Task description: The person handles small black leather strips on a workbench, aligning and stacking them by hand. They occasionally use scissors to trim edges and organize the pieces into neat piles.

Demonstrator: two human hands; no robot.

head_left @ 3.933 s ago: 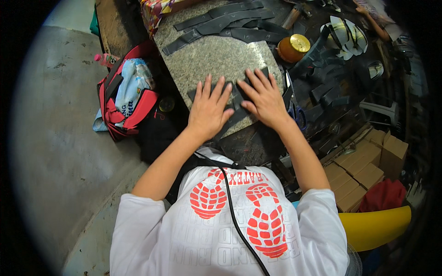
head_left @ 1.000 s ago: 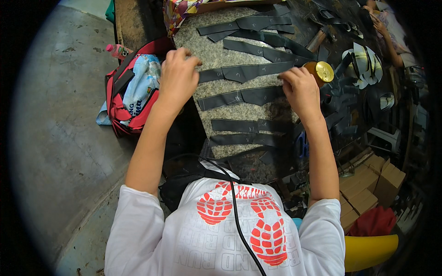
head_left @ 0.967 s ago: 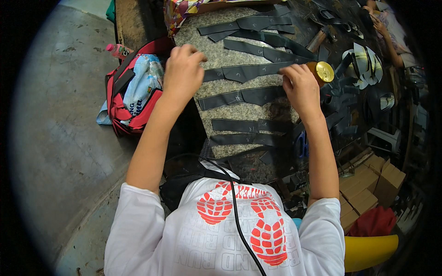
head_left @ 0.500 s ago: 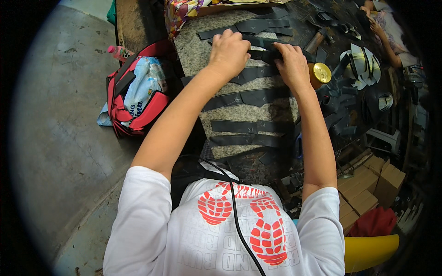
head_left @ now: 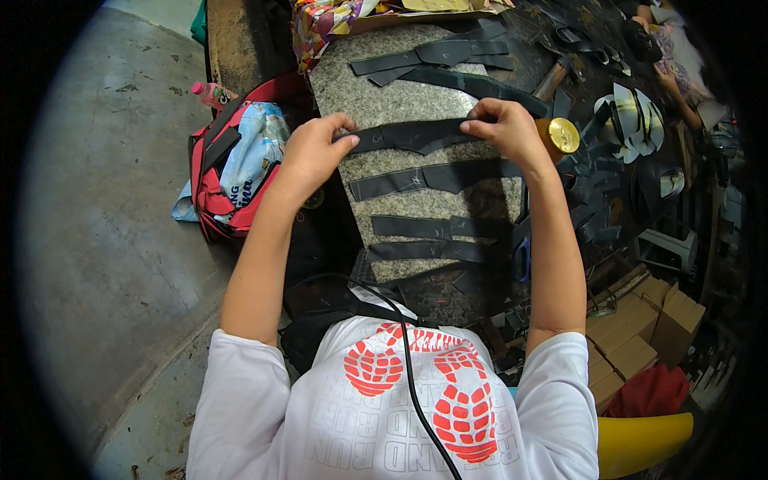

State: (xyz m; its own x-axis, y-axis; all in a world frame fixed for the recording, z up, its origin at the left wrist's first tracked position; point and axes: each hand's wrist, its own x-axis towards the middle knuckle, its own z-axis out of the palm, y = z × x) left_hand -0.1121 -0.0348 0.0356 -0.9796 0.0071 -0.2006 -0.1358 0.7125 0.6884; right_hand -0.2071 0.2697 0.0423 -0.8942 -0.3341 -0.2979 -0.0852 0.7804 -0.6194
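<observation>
A long black strap piece [head_left: 412,136] is held stretched just above the speckled granite slab [head_left: 376,100]. My left hand [head_left: 314,152] pinches its left end and my right hand [head_left: 506,132] pinches its right end. On the slab below it lie three more black strap pieces, the nearest of them [head_left: 436,178] just under my hands, then another [head_left: 428,227] and a third [head_left: 424,251]. Several more black strips [head_left: 436,56] lie at the slab's far end.
A red bag [head_left: 232,168] with a pink bottle [head_left: 212,94] stands on the concrete floor at left. Right of the slab are a round brass-coloured tin [head_left: 560,136], a hammer [head_left: 556,76], blue-handled scissors [head_left: 522,260], shoe parts [head_left: 632,124] and cardboard boxes [head_left: 640,336]. Another person's arm [head_left: 676,80] shows top right.
Half a second ago both hands were further up the slab, close together. Now they have drawn back toward me and apart, with a black strap stretched between them.
</observation>
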